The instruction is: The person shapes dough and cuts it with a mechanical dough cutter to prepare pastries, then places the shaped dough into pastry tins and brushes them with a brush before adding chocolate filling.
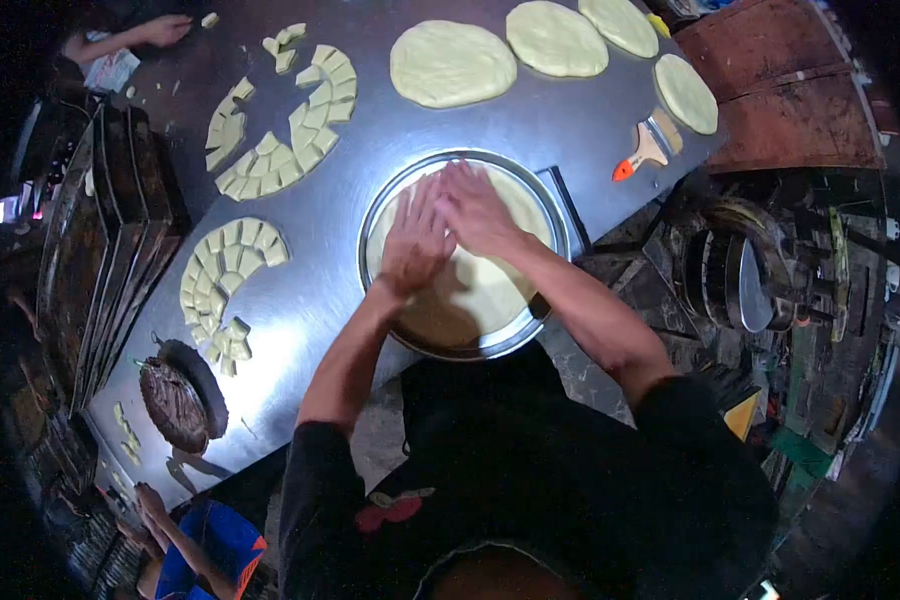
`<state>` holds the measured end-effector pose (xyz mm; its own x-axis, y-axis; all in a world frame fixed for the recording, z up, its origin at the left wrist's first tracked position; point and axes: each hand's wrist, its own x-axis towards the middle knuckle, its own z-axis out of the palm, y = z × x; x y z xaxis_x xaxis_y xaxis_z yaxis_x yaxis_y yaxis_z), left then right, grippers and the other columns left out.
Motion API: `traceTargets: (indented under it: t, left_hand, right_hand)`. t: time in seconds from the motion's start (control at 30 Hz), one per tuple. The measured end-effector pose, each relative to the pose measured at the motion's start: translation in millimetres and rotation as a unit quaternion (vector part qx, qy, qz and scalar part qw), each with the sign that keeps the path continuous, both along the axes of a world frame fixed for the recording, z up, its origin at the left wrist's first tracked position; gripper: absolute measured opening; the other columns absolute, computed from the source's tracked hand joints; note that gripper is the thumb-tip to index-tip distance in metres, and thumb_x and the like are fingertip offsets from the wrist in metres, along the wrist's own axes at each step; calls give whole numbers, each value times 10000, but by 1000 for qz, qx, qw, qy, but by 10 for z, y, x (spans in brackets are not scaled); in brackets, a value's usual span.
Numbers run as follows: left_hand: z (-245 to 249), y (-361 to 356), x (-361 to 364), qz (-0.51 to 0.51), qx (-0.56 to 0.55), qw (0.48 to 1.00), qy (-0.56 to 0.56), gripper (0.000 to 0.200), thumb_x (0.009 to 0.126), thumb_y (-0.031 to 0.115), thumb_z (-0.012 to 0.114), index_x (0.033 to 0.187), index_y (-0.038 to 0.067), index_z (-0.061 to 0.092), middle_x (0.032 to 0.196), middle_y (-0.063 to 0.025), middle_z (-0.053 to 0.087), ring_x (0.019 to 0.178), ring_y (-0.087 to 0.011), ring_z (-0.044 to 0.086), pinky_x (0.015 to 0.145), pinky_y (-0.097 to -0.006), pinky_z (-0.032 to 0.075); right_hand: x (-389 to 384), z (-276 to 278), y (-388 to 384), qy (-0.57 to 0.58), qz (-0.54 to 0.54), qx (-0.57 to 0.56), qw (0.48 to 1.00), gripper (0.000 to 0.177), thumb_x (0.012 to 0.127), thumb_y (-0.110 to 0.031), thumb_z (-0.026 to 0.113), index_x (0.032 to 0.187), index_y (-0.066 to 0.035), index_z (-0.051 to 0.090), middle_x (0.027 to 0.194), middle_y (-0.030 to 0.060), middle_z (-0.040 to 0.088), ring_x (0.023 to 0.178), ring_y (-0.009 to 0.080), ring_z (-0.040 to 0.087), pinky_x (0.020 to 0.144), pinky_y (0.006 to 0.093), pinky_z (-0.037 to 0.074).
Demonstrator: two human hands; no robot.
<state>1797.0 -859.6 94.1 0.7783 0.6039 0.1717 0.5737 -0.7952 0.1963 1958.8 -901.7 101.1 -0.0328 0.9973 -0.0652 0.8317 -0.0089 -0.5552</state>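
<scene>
dough (500, 285) under left hand (417, 235), right hand (478, 210), grip open; pan (470, 351) on shiny metal table (315, 235), dim room (820, 300)

The pan (365, 243) is round and shallow, of shiny silvery metal, with a raised rim. It lies flat at the near edge of the steel table (320, 235), its open side up, its nearest part reaching past that edge. The dough (495, 285) inside it is pale cream and spread in a broad, thin, flat layer that reaches close to the pan's wall. Its surface looks mostly smooth. The part toward the table's middle is partly hidden, and a brownish shadow darkens the part toward the table's near edge.
</scene>
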Motion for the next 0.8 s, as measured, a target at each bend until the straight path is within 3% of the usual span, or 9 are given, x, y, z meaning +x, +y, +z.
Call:
traceTargets:
  t: [0.07, 0.2, 0.3, 0.4, 0.47, 0.57, 0.63, 0.7, 0.8]
  left_hand:
    - [-23, -130, -114, -31, 7, 999, 3, 661, 881, 342, 525, 1365, -76, 357, 1445, -244, 331, 1368, -367, 284, 1125, -486, 219]
    - [-19, -315, -265, 129, -26, 990, 47, 676, 903, 381, 485, 1376, -78, 337, 1443, -263, 315, 1383, -386, 234, 1137, -488, 175]
    - [-141, -769, -432, 207, 3, 978, 7, 652, 888, 340, 518, 1379, -50, 340, 1429, -278, 318, 1367, -419, 244, 1121, -527, 174]
    - [-67, -936, -670, 171, -43, 984, 15, 582, 872, 277, 543, 1339, -38, 397, 1406, -278, 351, 1336, -424, 302, 1109, -543, 193]
    - [200, -713, -462, 87, 40, 995, -42, 464, 827, 218, 580, 1203, -51, 540, 1323, -272, 456, 1269, -406, 412, 1086, -549, 255]
    - [57, -431, -251, 35, -1, 999, 10, 516, 846, 241, 570, 1248, -73, 489, 1373, -256, 413, 1307, -393, 369, 1101, -509, 257]
    - [38, -285, -73, -98, 36, 995, -9, 597, 883, 303, 536, 1314, -89, 408, 1419, -244, 363, 1340, -394, 316, 1110, -478, 255]
    - [22, -324, -102, -96, 0, 995, -5, 629, 888, 333, 525, 1337, -83, 382, 1431, -245, 344, 1351, -391, 299, 1111, -484, 251]
    - [-43, -324, -72, -49, -30, 998, 6, 699, 897, 408, 498, 1382, -67, 330, 1452, -244, 310, 1361, -389, 279, 1111, -498, 239]
  right_hand:
    - [-125, -127, 35, -84, 36, 86, 992, 627, 961, -400, 367, 1422, 19, 298, 1508, 215, 223, 1424, 329, 137, 1147, 479, 96]
    - [-101, -275, -170, -110, -16, 59, 992, 650, 957, -443, 371, 1442, -20, 279, 1541, 149, 178, 1438, 282, 106, 1154, 482, 36]
    - [-32, -27, 35, -2, 135, -2, 991, 592, 960, -417, 385, 1434, -67, 324, 1538, 101, 213, 1438, 266, 119, 1154, 484, 51]
    - [-210, 46, -347, -11, 25, 78, 997, 552, 959, -396, 397, 1390, -51, 398, 1507, 143, 273, 1424, 278, 171, 1151, 491, 81]
    - [-224, -227, -612, -120, 19, 92, 988, 520, 974, -368, 360, 1358, -25, 435, 1494, 155, 296, 1417, 289, 190, 1151, 480, 112]
    - [-25, 193, -418, 180, 9, -52, 982, 561, 975, -371, 333, 1386, 8, 376, 1501, 179, 265, 1416, 309, 187, 1162, 440, 117]
    - [-5, 42, -353, 89, -2, -6, 996, 574, 976, -386, 338, 1404, -4, 350, 1510, 167, 249, 1421, 275, 177, 1169, 424, 98]
    - [100, -106, -524, -97, 36, 84, 991, 577, 973, -394, 365, 1432, -46, 321, 1526, 119, 235, 1426, 220, 168, 1175, 406, 86]
    - [347, -155, -463, -123, 77, 73, 987, 587, 965, -397, 393, 1434, -52, 317, 1528, 100, 238, 1426, 216, 170, 1171, 407, 98]
